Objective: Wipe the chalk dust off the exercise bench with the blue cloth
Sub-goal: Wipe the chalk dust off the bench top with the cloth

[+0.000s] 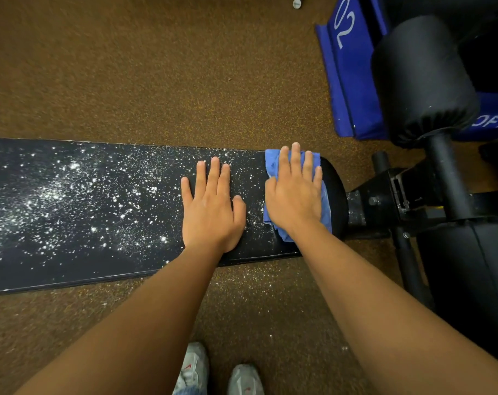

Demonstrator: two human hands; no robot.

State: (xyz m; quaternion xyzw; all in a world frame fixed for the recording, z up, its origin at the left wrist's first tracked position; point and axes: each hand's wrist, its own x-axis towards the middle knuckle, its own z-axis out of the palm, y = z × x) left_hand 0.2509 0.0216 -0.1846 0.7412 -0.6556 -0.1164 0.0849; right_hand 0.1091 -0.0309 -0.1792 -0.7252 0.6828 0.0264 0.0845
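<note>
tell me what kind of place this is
Probably a gym: a padded bench speckled with chalk, black foam rollers on a metal frame, and speckled rubber floor.

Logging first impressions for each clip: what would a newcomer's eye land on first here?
First, the white chalk dust scattered over the dark exercise bench, thickest toward its left part. Next, the two bare hands near the bench's right end: the right hand presses the blue cloth flat, and the left hand lies flat on the pad beside it. Blue mats lie at the upper right.
</note>
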